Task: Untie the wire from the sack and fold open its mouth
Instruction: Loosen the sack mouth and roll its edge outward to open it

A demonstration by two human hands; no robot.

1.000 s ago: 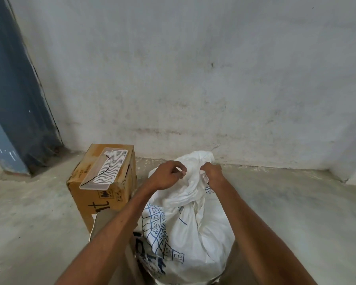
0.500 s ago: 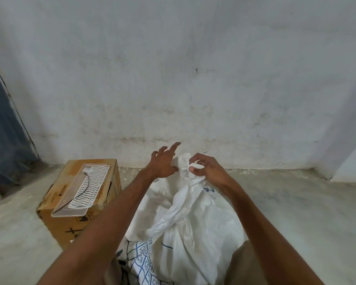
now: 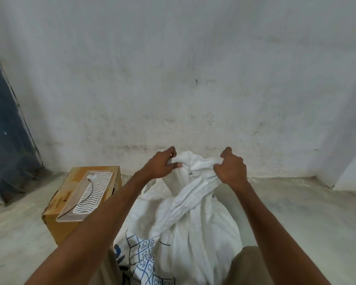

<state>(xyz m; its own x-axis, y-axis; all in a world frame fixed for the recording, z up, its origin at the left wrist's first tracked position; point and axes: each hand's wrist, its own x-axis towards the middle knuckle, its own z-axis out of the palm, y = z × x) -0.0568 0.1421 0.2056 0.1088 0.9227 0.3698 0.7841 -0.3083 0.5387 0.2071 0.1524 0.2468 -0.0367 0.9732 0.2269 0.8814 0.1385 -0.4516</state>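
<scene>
Head view: low centre of the frame, the sack [image 3: 185, 227] stands on the floor, its mouth stretched sideways between both fists. Left hand [image 3: 160, 165] and right hand [image 3: 231, 169] each clench the rim, equally near; no wire visible.

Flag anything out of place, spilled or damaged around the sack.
Nothing spilled or torn. The only oddity: a clear ribbed plastic panel lies askew on the cardboard box left of the sack, overhanging its near edge.
</scene>
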